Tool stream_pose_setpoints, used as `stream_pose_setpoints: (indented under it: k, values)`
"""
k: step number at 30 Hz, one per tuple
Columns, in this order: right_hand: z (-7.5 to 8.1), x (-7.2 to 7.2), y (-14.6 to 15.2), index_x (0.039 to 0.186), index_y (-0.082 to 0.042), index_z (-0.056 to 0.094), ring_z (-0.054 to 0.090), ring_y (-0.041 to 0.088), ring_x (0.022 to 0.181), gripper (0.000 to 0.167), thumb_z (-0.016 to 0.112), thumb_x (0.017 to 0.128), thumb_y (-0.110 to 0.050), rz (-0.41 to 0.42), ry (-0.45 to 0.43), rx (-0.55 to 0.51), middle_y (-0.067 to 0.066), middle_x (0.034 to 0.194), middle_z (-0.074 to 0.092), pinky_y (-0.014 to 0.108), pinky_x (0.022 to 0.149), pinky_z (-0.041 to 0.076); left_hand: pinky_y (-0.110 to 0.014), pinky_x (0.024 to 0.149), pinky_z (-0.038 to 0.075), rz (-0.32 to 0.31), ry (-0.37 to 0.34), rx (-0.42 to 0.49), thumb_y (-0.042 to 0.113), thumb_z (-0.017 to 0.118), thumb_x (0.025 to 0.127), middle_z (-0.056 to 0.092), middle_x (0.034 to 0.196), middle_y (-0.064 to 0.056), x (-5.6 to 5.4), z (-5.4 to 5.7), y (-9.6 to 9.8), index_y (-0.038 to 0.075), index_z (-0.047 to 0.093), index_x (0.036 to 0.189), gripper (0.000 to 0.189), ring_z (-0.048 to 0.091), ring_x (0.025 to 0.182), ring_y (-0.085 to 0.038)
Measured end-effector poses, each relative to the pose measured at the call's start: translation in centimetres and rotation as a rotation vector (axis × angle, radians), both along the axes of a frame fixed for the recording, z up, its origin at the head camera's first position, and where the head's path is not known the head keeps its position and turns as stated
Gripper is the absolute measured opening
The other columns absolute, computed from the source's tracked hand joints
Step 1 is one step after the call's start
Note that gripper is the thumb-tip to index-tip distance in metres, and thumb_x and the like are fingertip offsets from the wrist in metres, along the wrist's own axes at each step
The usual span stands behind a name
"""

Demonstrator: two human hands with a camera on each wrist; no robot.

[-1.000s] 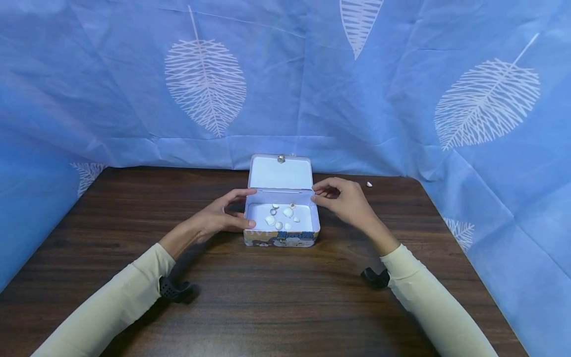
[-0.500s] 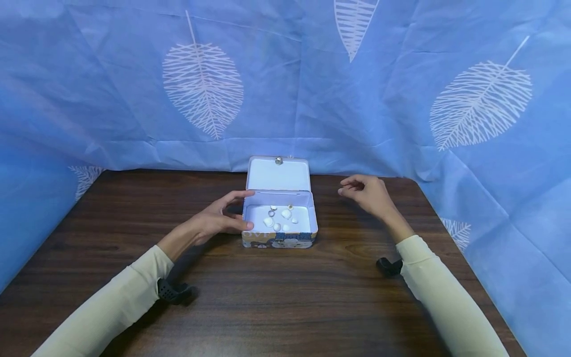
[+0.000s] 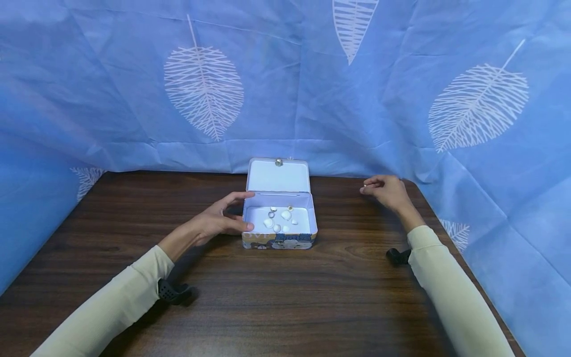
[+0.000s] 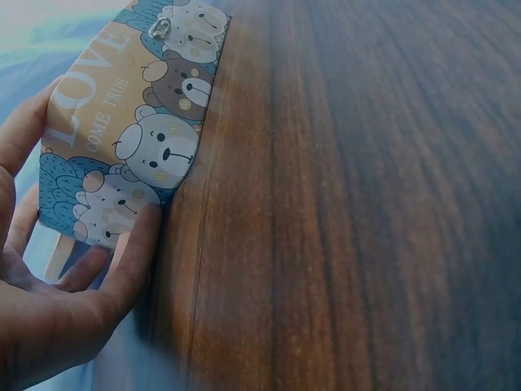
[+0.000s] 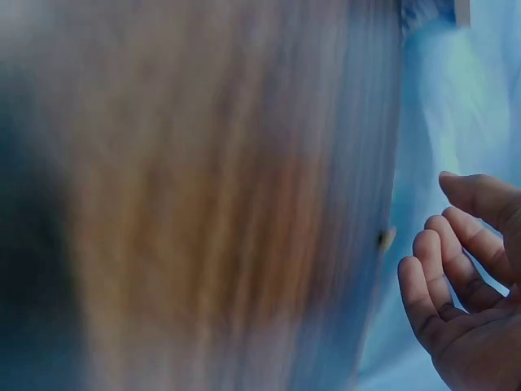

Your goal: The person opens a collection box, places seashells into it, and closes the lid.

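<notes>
A lidded tin box (image 3: 263,243) printed with cartoon bears stands at the table's back middle, its lid (image 3: 276,176) raised. My left hand (image 3: 214,218) grips the box's left end, thumb at the front and fingers behind. Inside lie several small white seashells (image 3: 286,215) and a ring-like piece (image 3: 271,214). Far to the right, my right hand (image 3: 390,193) hovers over the table with relaxed fingers and thumb apart. A small pale shell (image 5: 388,238) rests on the table beyond those fingers in the right wrist view; in the head view they partly hide it.
The dark wooden table (image 3: 285,297) ends at the back against a blue curtain (image 3: 285,99) with white leaf prints. Black bands are on both wrists.
My right hand has left the box's right side and moved right to the small shell near the back edge. My left hand keeps its grip on the box.
</notes>
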State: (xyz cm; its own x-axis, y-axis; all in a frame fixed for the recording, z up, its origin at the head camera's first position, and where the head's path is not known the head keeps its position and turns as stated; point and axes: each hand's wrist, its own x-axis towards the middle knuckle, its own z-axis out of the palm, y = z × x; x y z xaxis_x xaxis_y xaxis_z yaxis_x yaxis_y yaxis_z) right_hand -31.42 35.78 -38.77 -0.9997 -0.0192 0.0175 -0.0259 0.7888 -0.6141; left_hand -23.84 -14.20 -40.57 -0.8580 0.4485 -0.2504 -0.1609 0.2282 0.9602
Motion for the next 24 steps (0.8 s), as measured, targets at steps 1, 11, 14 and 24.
stream_pose_setpoints:
  k: [1,11,14,24]
  values:
    - [0.0,-0.2,0.3,0.137,-0.001,0.077,0.074,0.042,0.121,0.044,0.079,0.107,-0.033,-0.014,-0.003,0.001,0.022,0.130,0.082,0.058,0.109,0.058,-0.053,0.117,0.059,0.001,-0.001,0.000,0.015,0.091,0.097,0.021,0.182,-0.019,0.0,0.0,0.0,0.031,0.041,0.175,0.094,0.046,0.158,-0.048]
    - [-0.6,-2.0,2.9,0.141,0.005,0.071,0.060,0.047,0.138,0.060,0.081,0.104,-0.041,-0.097,-0.137,0.004,0.031,0.153,0.064,0.062,0.121,0.049,-0.053,0.117,0.058,-0.004,0.004,0.001,0.015,0.091,0.097,0.023,0.182,-0.019,0.1,0.1,0.1,0.031,0.041,0.174,0.093,0.047,0.157,-0.047]
    - [-0.8,-2.6,3.2,0.146,0.004,0.068,0.051,0.050,0.151,0.065,0.080,0.104,-0.045,-0.092,-0.201,-0.019,0.031,0.165,0.054,0.066,0.130,0.042,-0.050,0.115,0.059,-0.006,0.010,-0.010,0.016,0.091,0.098,0.022,0.182,-0.019,0.1,0.2,0.0,0.031,0.040,0.175,0.093,0.048,0.155,-0.045]
    - [-1.0,-3.4,2.5,0.145,0.000,0.069,0.048,0.049,0.154,0.065,0.083,0.102,-0.047,-0.136,-0.255,-0.080,0.028,0.168,0.051,0.066,0.133,0.039,-0.054,0.117,0.057,-0.015,0.015,-0.019,0.017,0.089,0.099,0.018,0.182,-0.020,0.1,0.1,-0.2,0.030,0.038,0.176,0.094,0.046,0.157,-0.050]
